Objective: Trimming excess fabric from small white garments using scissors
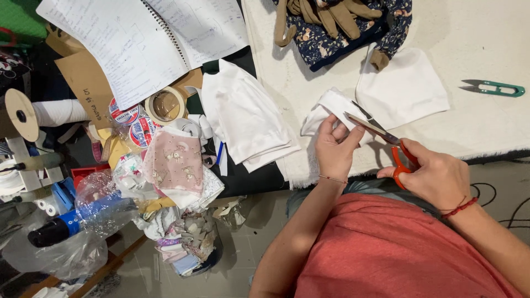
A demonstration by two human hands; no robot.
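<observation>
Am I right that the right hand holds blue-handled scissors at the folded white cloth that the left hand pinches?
Not quite: the scissors have orange handles, not blue, as the head view shows. The rest holds: the right hand works them at the folded white cloth that the left hand pinches.

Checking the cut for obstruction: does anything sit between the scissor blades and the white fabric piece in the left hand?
Nothing visible does. The right hand holds the orange-handled scissors with blades open right at the folded white fabric piece, which the left hand pinches; its fingers sit just below the blades.
</observation>
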